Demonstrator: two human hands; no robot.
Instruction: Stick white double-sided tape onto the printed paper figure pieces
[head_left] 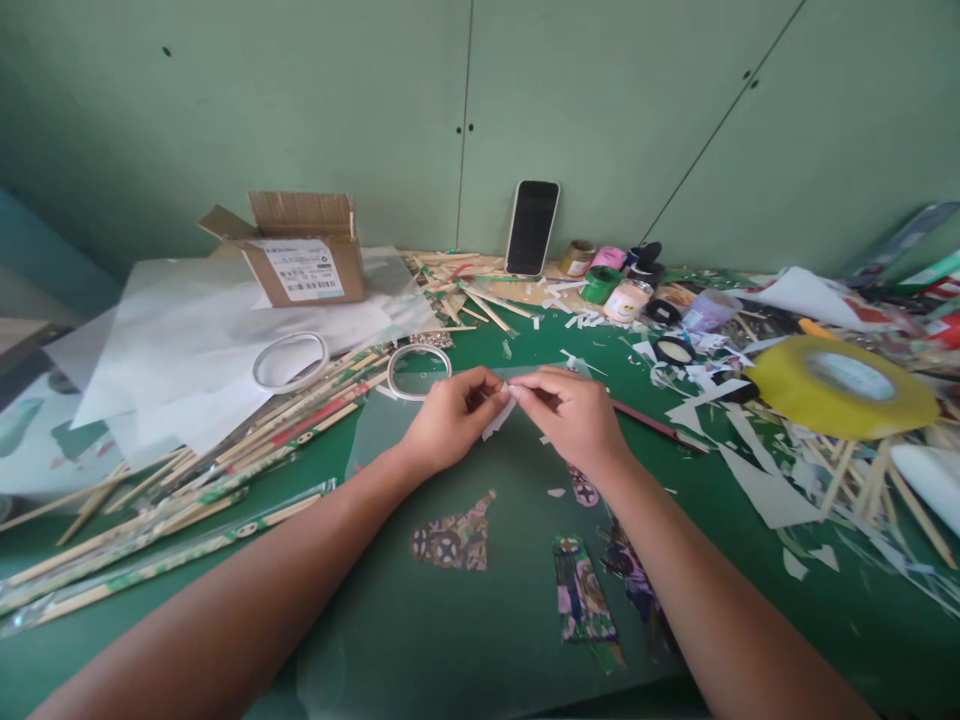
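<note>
Pinching with both hands, you hold a small white paper piece (497,422) over the middle of the translucent sheet (420,640), in front of you. Your left hand (459,418) has thumb and forefinger together on it, and your right hand (574,415) meets them from the other side, its thumb and forefinger also closed on the paper; the fingertips of the two hands all but touch. The lower part of the piece hangs below the pinch, and its exact outline is too blurred to tell.

It looks very light and thin, soft enough to crease or tear under a hard tug, so a gentle hold right at the edge suits it best.

For room, the near left part of the sheet gives you the widest stretch. A camouflage-patterned cut-out (454,540) lies below your hands, and a purple-and-green cut-out (583,592) sits just inside your right forearm. On the left, the far white ring (418,348) rests near your knuckles, with wrapped sticks (300,440) beyond the sheet's edge. On the right, a dark red pencil (660,425) and white paper scraps (769,490) crowd the space past your wrist.
</note>
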